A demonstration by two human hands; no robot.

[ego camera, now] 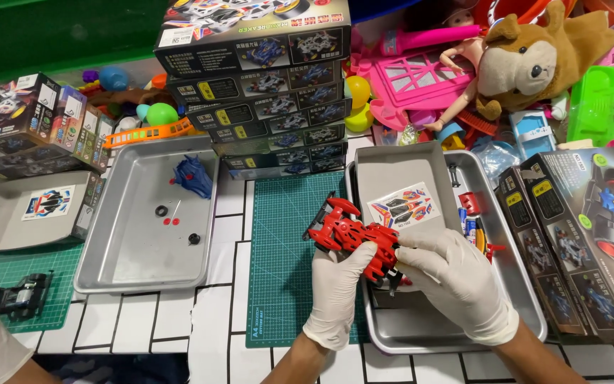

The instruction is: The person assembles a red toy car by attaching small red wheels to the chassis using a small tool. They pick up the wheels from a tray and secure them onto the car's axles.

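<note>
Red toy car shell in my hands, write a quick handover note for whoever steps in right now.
Left hand and right hand, both in white gloves, hold the red toy car shell between them, over the left edge of the right metal tray and the green cutting mat.
A sticker sheet and small parts lie in that tray.
The left metal tray holds a blue shell, black rings and red bits.
Done: shell is out of its box. Left: stickers look unused; no chassis is attached that I can see.

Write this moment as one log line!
left hand: holds red toy car body | right hand: holds it too | over: right metal tray
</note>
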